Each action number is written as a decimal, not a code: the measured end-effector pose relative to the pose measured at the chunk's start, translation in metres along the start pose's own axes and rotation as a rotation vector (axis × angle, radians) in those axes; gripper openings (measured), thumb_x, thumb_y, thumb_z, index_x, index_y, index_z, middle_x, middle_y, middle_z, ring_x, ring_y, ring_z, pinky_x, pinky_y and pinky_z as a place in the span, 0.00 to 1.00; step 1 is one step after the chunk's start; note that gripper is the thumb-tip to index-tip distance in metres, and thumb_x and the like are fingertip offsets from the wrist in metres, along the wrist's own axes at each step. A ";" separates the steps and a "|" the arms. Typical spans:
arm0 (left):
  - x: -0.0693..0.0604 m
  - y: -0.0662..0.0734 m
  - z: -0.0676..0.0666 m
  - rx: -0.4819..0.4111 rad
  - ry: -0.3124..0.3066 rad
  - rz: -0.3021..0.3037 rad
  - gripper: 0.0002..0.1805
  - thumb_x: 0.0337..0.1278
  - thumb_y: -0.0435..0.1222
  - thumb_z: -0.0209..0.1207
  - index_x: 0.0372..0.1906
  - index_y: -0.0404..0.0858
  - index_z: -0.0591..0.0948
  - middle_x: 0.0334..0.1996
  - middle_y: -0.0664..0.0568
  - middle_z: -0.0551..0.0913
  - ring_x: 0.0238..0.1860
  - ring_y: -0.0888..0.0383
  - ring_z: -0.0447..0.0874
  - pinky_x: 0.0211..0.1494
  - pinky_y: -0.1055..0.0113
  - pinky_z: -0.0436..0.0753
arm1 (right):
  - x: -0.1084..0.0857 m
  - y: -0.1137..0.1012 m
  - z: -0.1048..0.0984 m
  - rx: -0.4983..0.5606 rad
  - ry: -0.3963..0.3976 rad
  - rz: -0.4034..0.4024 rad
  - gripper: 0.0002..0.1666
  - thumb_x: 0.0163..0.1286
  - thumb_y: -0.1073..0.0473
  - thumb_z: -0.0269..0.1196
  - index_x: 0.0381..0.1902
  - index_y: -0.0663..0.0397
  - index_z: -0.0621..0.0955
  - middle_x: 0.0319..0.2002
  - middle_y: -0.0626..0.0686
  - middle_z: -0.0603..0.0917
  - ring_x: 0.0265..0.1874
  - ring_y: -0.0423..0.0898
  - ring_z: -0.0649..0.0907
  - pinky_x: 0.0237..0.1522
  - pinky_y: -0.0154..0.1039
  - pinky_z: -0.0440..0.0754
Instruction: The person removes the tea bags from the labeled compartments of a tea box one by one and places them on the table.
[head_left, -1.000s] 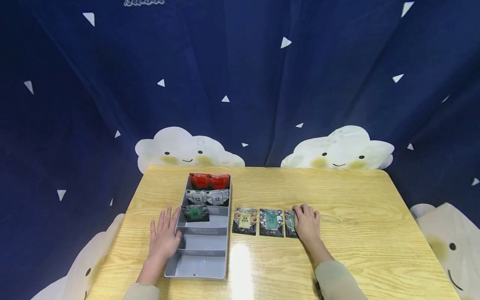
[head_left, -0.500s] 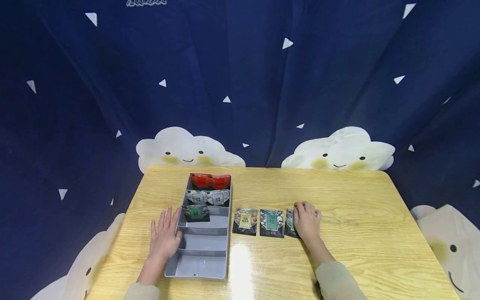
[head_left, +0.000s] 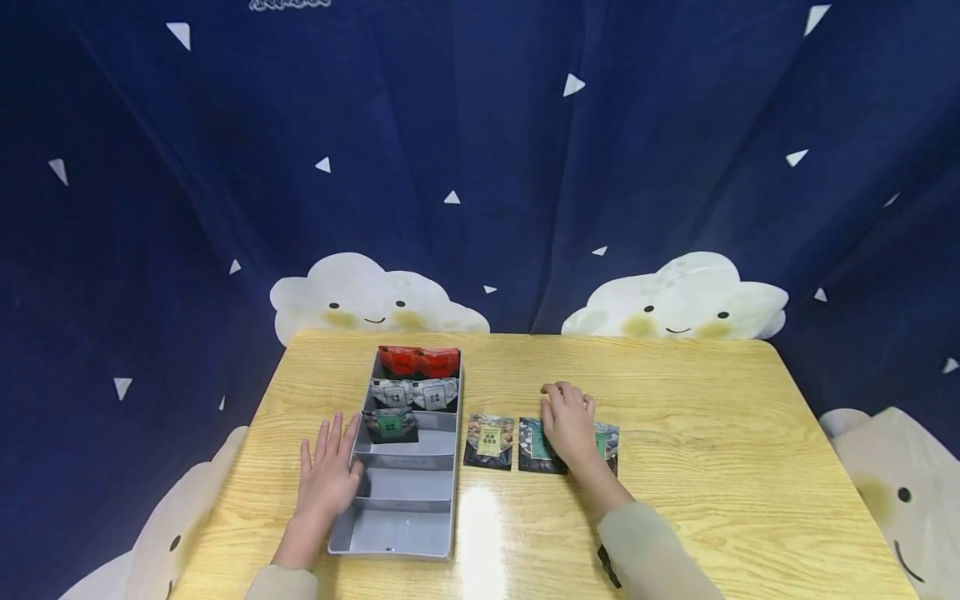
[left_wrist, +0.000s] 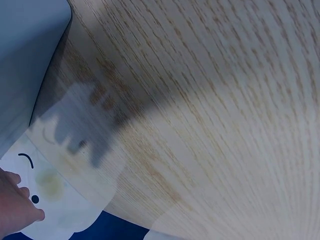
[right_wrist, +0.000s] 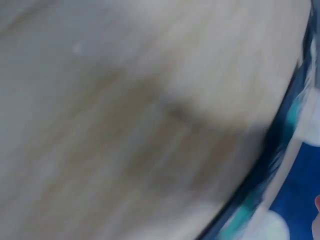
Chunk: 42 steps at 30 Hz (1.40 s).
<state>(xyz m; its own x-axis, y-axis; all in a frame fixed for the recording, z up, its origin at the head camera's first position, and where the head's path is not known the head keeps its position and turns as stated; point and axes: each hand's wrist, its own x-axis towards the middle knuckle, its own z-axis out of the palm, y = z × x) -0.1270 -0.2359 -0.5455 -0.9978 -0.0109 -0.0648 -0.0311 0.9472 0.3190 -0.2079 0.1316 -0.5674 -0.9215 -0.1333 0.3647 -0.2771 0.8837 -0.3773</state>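
My left hand (head_left: 330,475) rests against the left side of a grey divided box (head_left: 401,533), fingers spread and straight. Over the middle of a row of tea sachets on the table hovers my right hand (head_left: 572,429), its fingers loosely bent and nothing visibly in them. It partly covers the teal-labelled sachet (head_left: 534,457); whether it touches it I cannot tell. To its left lies a yellow-labelled sachet (head_left: 489,442). A green-labelled sachet (head_left: 609,440) shows to its right, partly hidden by the wrist. The right wrist view is blurred, with sachets (right_wrist: 245,212) along its right edge.
Inside the box, red sachets (head_left: 438,363) stand in the back compartment and silver ones (head_left: 435,395) in the second. A single green sachet (head_left: 391,426) leans at the left of the third. A dark blue curtain (head_left: 510,167) hangs behind the wooden table (head_left: 720,433).
My right hand has let go of the rightmost sachet, whose left edge it lifted slightly, and moved left over the teal-labelled one. The left hand and the box have stayed put.
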 end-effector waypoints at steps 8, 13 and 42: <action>0.000 -0.001 0.001 -0.006 0.008 0.006 0.38 0.57 0.37 0.49 0.72 0.43 0.49 0.71 0.38 0.43 0.70 0.40 0.34 0.67 0.41 0.32 | 0.020 -0.056 0.011 -0.033 -0.015 -0.175 0.11 0.67 0.57 0.53 0.47 0.49 0.76 0.45 0.52 0.76 0.48 0.51 0.74 0.50 0.51 0.66; -0.001 -0.001 0.000 0.002 0.012 0.009 0.37 0.57 0.37 0.49 0.72 0.43 0.49 0.71 0.38 0.43 0.70 0.40 0.35 0.67 0.40 0.33 | 0.025 -0.087 0.020 -0.085 -0.032 -0.263 0.13 0.67 0.55 0.53 0.48 0.48 0.76 0.46 0.50 0.76 0.48 0.49 0.74 0.50 0.48 0.67; -0.002 0.000 -0.001 0.015 0.019 0.013 0.37 0.56 0.37 0.48 0.71 0.41 0.51 0.70 0.36 0.45 0.69 0.38 0.39 0.67 0.39 0.35 | 0.030 -0.179 0.043 -0.155 -0.279 -0.473 0.22 0.68 0.48 0.53 0.59 0.42 0.72 0.56 0.44 0.75 0.56 0.43 0.72 0.56 0.48 0.68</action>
<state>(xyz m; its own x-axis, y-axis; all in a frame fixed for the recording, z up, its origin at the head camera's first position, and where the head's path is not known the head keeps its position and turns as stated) -0.1254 -0.2362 -0.5442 -0.9991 -0.0050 -0.0425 -0.0177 0.9521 0.3053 -0.1979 -0.0503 -0.5256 -0.7499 -0.6251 0.2165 -0.6530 0.7519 -0.0909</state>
